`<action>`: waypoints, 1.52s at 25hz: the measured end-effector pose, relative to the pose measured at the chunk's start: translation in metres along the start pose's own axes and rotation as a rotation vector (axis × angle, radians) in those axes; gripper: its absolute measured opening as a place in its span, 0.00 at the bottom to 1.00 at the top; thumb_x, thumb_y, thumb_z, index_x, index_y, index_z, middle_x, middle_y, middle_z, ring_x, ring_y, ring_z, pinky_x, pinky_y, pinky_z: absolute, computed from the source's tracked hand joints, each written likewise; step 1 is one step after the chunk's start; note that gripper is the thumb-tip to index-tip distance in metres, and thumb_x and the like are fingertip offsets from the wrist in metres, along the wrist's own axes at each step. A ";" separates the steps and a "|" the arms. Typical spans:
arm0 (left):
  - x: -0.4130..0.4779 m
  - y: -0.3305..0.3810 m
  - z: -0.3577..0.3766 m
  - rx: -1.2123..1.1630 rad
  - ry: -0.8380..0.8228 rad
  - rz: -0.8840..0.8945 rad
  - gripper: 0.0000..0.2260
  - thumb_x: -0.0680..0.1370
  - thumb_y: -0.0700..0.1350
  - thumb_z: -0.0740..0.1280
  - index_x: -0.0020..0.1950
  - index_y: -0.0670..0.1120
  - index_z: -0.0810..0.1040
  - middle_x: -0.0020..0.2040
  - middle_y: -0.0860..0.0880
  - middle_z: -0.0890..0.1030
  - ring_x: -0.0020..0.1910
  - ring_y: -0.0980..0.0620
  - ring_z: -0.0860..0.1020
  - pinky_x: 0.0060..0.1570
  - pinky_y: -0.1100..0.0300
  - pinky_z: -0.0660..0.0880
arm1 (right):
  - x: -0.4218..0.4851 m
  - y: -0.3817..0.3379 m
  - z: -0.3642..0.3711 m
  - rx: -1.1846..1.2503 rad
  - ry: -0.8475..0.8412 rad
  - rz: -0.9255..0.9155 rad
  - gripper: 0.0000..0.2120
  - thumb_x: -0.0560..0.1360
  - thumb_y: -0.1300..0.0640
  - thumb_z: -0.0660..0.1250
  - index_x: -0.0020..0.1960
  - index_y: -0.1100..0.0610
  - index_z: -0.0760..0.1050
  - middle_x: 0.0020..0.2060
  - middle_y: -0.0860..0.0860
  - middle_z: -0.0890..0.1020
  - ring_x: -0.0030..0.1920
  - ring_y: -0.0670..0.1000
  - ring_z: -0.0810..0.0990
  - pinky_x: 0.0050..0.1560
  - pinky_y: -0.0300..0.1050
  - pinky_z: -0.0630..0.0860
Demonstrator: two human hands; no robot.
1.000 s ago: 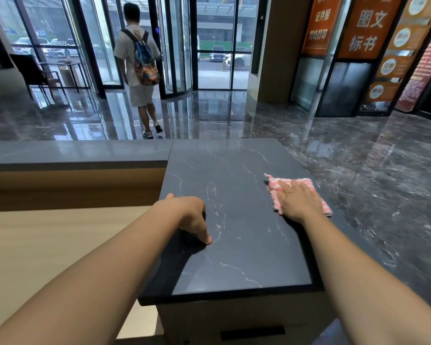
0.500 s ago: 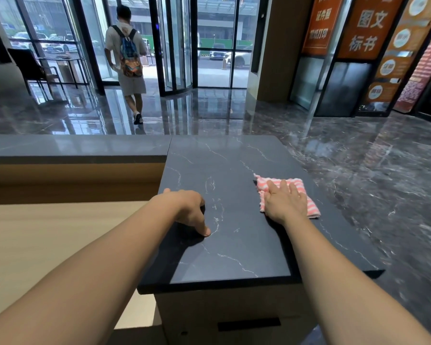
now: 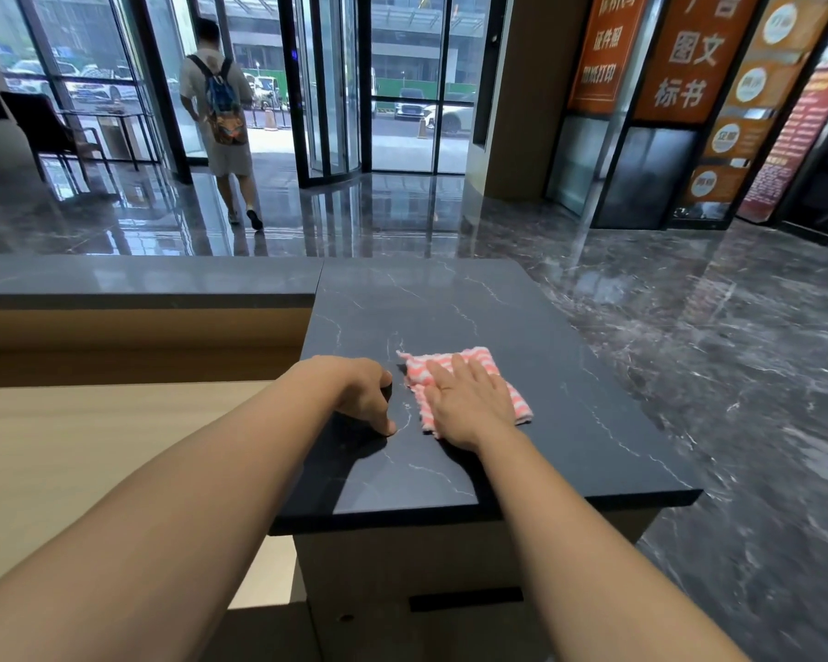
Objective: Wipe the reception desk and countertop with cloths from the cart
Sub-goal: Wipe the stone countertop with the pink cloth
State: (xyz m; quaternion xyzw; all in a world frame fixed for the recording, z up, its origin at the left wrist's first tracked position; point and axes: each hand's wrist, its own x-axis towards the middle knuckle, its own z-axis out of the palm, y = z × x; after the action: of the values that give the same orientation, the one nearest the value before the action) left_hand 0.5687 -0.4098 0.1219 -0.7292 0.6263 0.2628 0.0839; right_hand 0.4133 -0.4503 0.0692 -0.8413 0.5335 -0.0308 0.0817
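Pressing flat on the pink-striped cloth [image 3: 476, 359], the right hand [image 3: 469, 403] has its fingers straight and slightly spread, pinning it near the middle of the dark marbled bench [image 3: 450, 303]. Just beside it, apart from the cloth, the left hand [image 3: 364, 394] rests on the bench, fingers curled under, holding nothing. Beyond, a person with a backpack [image 3: 216, 112] stands at the glass doors [image 3: 331, 88].

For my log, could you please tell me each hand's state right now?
Left hand: closed, fingers curled, holding nothing, resting on the countertop.
Right hand: open, pressing flat on the pink striped cloth.
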 end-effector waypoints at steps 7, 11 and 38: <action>-0.014 0.012 0.006 0.136 0.100 0.042 0.31 0.77 0.52 0.67 0.77 0.56 0.59 0.72 0.51 0.69 0.71 0.42 0.65 0.70 0.42 0.52 | -0.021 0.112 -0.022 -0.030 0.016 0.289 0.24 0.83 0.45 0.44 0.79 0.44 0.51 0.79 0.51 0.52 0.79 0.55 0.49 0.76 0.53 0.47; -0.019 0.014 0.017 0.119 0.164 0.138 0.28 0.76 0.54 0.67 0.74 0.55 0.63 0.66 0.50 0.74 0.68 0.43 0.69 0.66 0.44 0.53 | -0.029 0.131 -0.025 -0.047 0.029 0.362 0.23 0.83 0.47 0.44 0.78 0.45 0.52 0.78 0.51 0.54 0.78 0.55 0.51 0.75 0.53 0.49; -0.027 0.028 0.014 0.249 0.145 0.036 0.27 0.72 0.58 0.72 0.69 0.55 0.72 0.65 0.51 0.75 0.64 0.45 0.71 0.62 0.47 0.59 | -0.102 0.116 -0.015 -0.001 0.084 0.322 0.23 0.83 0.45 0.44 0.78 0.43 0.53 0.78 0.49 0.54 0.78 0.52 0.50 0.76 0.52 0.49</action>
State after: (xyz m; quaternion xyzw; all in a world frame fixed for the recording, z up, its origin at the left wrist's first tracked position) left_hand 0.5363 -0.3852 0.1289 -0.7190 0.6713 0.1312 0.1235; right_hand 0.2643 -0.4081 0.0677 -0.7431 0.6642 -0.0523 0.0630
